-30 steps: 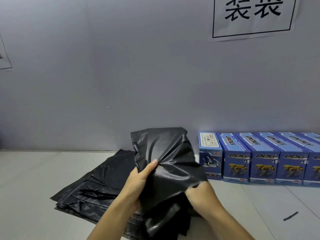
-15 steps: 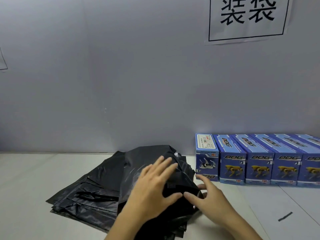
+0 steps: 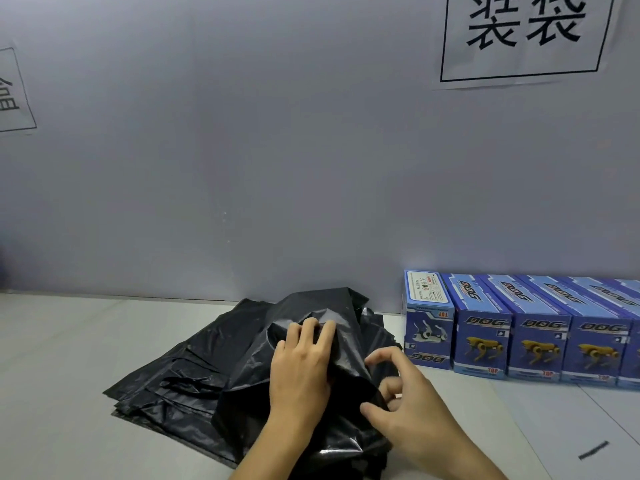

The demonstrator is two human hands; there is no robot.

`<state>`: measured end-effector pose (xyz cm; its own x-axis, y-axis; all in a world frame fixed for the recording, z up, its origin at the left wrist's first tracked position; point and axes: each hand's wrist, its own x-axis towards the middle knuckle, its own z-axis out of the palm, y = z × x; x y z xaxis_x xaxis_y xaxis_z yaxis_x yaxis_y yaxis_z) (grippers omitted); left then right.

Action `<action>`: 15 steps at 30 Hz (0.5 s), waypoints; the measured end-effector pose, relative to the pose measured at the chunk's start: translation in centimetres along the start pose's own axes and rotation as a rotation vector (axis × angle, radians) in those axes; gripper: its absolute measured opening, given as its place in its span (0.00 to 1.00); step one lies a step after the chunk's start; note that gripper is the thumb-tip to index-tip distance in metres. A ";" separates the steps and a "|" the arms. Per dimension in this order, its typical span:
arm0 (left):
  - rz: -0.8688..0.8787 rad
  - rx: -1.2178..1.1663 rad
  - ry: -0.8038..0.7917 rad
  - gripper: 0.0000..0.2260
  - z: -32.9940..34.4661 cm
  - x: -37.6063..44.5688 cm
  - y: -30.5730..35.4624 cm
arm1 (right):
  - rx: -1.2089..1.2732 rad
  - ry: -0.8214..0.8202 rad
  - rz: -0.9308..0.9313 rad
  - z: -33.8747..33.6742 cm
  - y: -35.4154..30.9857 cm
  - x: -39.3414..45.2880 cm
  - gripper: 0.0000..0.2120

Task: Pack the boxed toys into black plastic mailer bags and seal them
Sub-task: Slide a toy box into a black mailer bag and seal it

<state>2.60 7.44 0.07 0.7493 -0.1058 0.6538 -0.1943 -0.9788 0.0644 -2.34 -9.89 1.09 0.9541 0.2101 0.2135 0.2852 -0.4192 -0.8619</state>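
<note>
1. Black mailer bag lies puffed up on the bag pile at the bottom middle of the frame. It looks like a box is inside, but I cannot tell.
2. Blue toy boxes wait in a row at the right. Most packing is left.
3. Left hand presses the bag, fingers curled into the plastic.
4. Right hand is beside the bag's edge, fingers loose. I cannot tell if it pinches anything.
</note>
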 end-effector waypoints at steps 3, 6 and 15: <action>-0.043 -0.047 0.003 0.33 -0.7 0.4 -0.2 | 0.035 0.017 0.032 -0.6 0.1 0.0 0.23; -0.004 -0.105 -0.047 0.32 -0.6 0.8 -0.6 | 0.002 0.047 0.074 -1.4 0.7 0.1 0.22; -0.093 -0.113 -0.532 0.41 -5.6 1.5 -6.1 | -0.013 0.122 -0.040 -0.8 0.9 0.2 0.26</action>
<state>1.38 14.24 4.86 0.9774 -0.1225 0.1725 -0.1570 -0.9664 0.2034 -1.85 -10.94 0.72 0.9458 0.1183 0.3024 0.3235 -0.4241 -0.8459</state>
